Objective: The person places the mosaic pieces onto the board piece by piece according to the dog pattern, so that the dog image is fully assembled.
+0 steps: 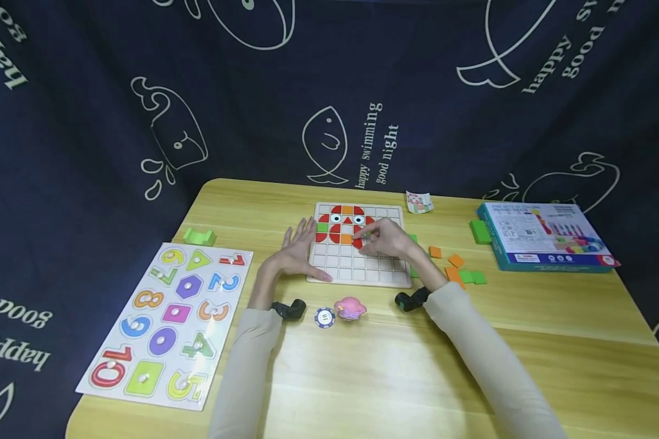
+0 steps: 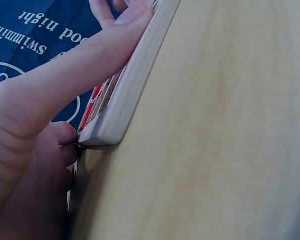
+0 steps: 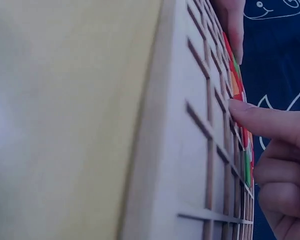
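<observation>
A white wooden grid board (image 1: 362, 275) lies on the table, with a pattern of red, orange, green and white tiles in its upper left. My left hand (image 1: 293, 253) is spread at the board's left side; its thumb (image 2: 85, 62) lies along the front rim while the other fingers are at the left edge. Over the board, my right hand (image 1: 387, 238) holds a red tile (image 1: 357, 243) between thumb and index finger, at the pattern's lower edge. The remaining right fingers are curled (image 3: 280, 172).
Orange tiles (image 1: 435, 252) and green tiles (image 1: 472, 277) lie right of the board. A number puzzle (image 1: 165, 323) is at left, near a green block (image 1: 199, 236). A poker chip (image 1: 324, 317) and pink toy (image 1: 350, 308) stand in front. A box (image 1: 549, 238) and picture card (image 1: 419, 202) lie farther back.
</observation>
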Demonstrator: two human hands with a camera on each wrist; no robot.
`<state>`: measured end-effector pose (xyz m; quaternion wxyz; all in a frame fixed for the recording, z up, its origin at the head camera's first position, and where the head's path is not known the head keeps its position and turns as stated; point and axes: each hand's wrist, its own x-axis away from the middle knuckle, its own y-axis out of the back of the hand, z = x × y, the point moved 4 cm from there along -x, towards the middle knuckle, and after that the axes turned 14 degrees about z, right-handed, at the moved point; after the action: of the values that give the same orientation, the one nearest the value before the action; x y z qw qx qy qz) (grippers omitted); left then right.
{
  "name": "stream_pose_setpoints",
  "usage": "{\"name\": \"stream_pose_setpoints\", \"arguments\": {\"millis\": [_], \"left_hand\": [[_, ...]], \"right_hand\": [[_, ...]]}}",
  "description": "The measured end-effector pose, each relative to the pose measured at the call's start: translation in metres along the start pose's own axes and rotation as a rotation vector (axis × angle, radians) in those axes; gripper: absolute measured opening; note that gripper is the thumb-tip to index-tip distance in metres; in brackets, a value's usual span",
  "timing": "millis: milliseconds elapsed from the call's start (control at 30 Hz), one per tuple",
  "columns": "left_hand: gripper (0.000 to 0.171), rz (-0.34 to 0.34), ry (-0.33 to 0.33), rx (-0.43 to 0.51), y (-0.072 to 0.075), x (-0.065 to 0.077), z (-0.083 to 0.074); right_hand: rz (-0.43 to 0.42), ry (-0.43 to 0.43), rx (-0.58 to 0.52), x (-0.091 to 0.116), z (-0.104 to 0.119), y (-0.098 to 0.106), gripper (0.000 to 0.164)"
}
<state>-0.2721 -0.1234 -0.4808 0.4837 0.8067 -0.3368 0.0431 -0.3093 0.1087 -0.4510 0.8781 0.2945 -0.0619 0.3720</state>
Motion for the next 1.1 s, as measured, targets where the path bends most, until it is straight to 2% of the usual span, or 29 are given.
{"name": "stream_pose_setpoints", "arguments": {"millis": [167,333,500,867,967,1100], "left_hand": [[0.144,0.005,0.0,0.01,-0.001,-0.001,0.001],[0.144,-0.006,-0.003,0.007,0.0,-0.002,0.001],[0.144,-0.006,0.003,0.007,-0.001,-0.003,0.002],[0.145,0.002,-0.002,0.006,-0.001,-0.003,0.0],[0.145,-0.002,-0.005,0.003,0.0,-0.003,0.0],[0.144,-0.003,-0.001,-0.005,0.0,-0.001,0.0]], "right_hand": [[-0.066,-0.036,0.022,-0.003,-0.004,0.003,0.03],[-0.123,-0.021,0.019,-0.003,-0.005,0.005,0.029],[-0.129,-0.018,-0.053,-0.004,-0.007,0.006,0.025],[-0.111,0.001,-0.11,-0.008,-0.009,0.008,0.028],[-0.118,0.0,-0.109,0.0,-0.009,0.012,0.032],[-0.155,-0.043,-0.041,0.032,-0.014,0.023,0.034]]}}
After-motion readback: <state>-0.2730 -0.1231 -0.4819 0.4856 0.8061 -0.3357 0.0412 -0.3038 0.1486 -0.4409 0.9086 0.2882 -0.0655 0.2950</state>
